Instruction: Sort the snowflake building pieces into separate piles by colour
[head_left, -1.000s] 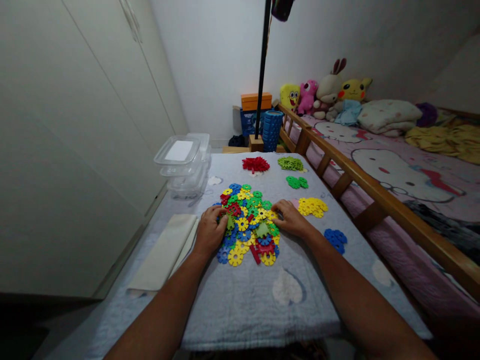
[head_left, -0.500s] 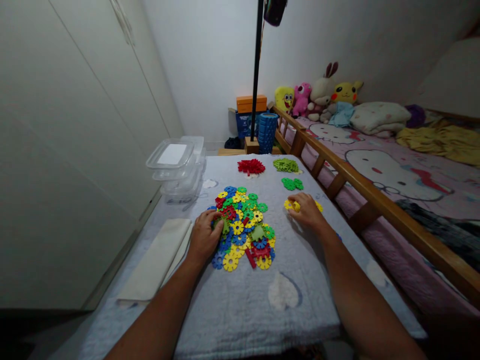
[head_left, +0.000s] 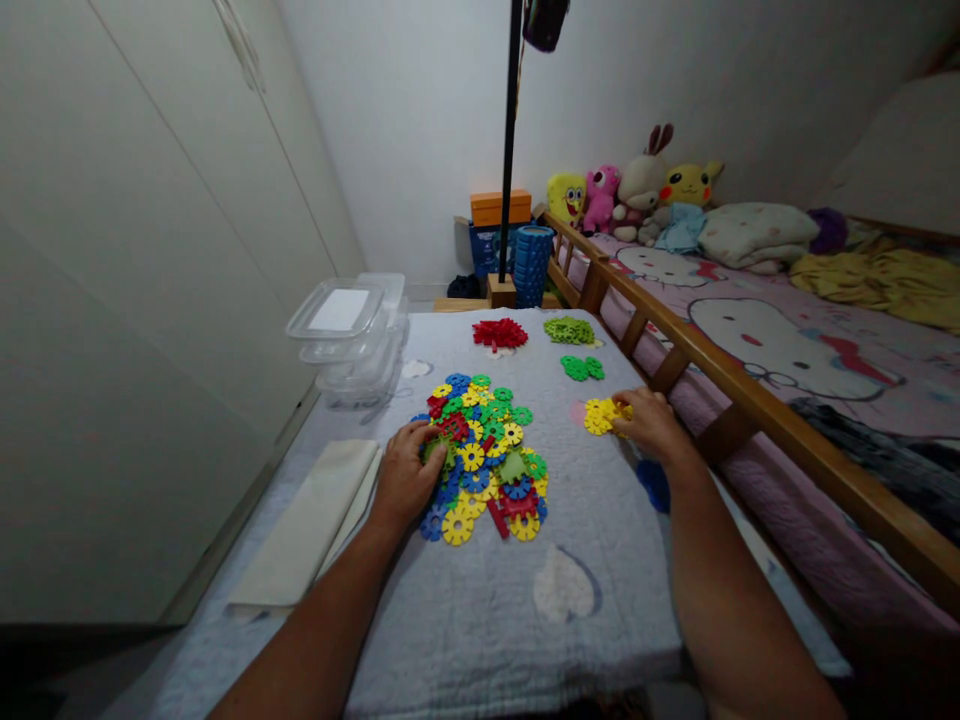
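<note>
A mixed heap of plastic snowflake discs and notched pieces (head_left: pixel 472 457) in blue, yellow, green and red lies mid-table. My left hand (head_left: pixel 409 470) rests at its left edge, fingers loosely bent and thumb apart, touching a green notched piece (head_left: pixel 441 453); nothing is gripped. Further right, my right hand (head_left: pixel 651 420) has its thumb and fingers round the right edge of a small pile of yellow snowflake discs (head_left: pixel 600 415). Part of that pile is hidden by the fingers. Just below the right wrist lie blue discs (head_left: pixel 654 486), partly covered by the forearm.
Red pieces (head_left: pixel 500 333), light green pieces (head_left: pixel 569 330) and green discs (head_left: pixel 582 368) form separate piles at the back. Stacked clear plastic boxes (head_left: pixel 345 345) and a folded cream cloth (head_left: pixel 307 525) are at left. A wooden bed rail (head_left: pixel 679 365) borders the table's right side.
My right hand has moved right, and the yellow disc that was by its fingertips is now with the yellow pile. More blue discs show under the wrist. My left hand stays put.
</note>
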